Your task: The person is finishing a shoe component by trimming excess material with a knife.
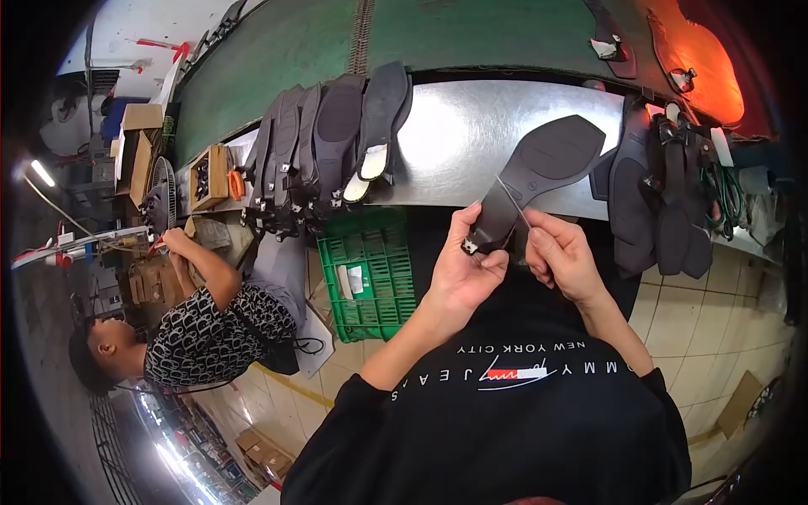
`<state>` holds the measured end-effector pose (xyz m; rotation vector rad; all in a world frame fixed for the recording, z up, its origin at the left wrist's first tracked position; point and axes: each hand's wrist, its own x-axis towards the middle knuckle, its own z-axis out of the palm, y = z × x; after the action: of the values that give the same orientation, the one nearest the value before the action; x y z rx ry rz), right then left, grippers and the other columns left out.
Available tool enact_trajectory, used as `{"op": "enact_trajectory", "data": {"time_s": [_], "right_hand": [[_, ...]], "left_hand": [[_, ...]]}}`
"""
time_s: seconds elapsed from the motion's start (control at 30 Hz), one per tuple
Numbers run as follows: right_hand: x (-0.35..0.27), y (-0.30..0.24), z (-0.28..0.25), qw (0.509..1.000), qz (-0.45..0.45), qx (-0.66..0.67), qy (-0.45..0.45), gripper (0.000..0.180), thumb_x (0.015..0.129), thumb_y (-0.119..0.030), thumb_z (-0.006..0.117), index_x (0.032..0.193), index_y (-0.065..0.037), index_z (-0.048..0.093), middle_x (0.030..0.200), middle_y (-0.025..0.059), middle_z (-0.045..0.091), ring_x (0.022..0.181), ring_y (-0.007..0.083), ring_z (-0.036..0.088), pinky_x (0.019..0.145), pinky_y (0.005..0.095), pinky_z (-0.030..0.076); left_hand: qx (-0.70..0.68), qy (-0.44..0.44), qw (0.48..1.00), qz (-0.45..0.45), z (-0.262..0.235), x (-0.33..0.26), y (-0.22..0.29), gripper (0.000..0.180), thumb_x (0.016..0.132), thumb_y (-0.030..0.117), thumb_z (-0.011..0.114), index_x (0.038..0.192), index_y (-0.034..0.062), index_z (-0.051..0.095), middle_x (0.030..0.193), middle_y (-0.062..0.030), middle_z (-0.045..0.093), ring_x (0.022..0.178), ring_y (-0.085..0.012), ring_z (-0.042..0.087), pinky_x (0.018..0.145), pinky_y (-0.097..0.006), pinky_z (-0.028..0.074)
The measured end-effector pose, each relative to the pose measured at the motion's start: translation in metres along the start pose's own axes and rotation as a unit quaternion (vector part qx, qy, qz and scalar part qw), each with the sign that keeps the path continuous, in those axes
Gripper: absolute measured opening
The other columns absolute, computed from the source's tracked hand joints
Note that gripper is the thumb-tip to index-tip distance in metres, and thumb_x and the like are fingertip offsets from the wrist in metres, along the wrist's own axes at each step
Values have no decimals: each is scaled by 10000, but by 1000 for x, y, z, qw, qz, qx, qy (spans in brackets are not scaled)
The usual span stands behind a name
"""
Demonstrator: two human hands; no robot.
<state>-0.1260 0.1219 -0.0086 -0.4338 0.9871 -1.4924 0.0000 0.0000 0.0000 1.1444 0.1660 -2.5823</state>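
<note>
In my left hand (461, 276) is the narrow end of a black shoe sole (557, 151), its broad end tilted up and away to the right over the steel edge. A small whitish patch shows on a black part beside my left fingers. My right hand (562, 254) is closed, thumb against fingers, around a thin, straight, rod-like tool (515, 200). The tool lies slantwise across the sole's narrow middle; its exact kind is too small to make out. Both hands are close together in front of my chest.
Black soles (340, 122) stand in a row at the left of the steel bench edge (446, 126); more soles (633, 202) hang over it at the right. Beyond runs a green conveyor belt (286, 50). A green crate (366, 278) is below. Another person (219, 320) works at the left.
</note>
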Motion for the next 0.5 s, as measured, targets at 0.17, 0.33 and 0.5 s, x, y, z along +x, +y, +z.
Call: {"op": "enact_trajectory", "data": {"time_s": [0.17, 0.33, 0.5], "right_hand": [[-7, 0, 6, 983, -109, -128, 72, 239, 941, -138, 524, 1124, 4, 585, 607, -46, 464, 491, 14, 372, 454, 159, 303], [4, -10, 12, 969, -138, -165, 123, 106, 878, -43, 597, 952, 21, 639, 684, -41, 556, 589, -4, 438, 517, 160, 331], [8, -14, 10, 967, -128, -193, 102, 63, 851, -12, 621, 877, 36, 653, 742, 10, 624, 658, 37, 546, 578, 179, 418]], "left_hand": [[-14, -5, 1000, 1, 3, -7, 0, 132, 880, 243, 603, 931, 125, 577, 868, -15, 631, 808, -139, 589, 405, -197, 316], [-5, 5, 999, -47, 8, -8, -2, 125, 860, 247, 628, 895, 131, 599, 848, 13, 619, 739, -110, 558, 389, -188, 290], [-21, -4, 996, -91, 8, -7, 0, 120, 863, 250, 619, 877, 132, 605, 819, 19, 613, 710, -105, 546, 382, -183, 280]]}}
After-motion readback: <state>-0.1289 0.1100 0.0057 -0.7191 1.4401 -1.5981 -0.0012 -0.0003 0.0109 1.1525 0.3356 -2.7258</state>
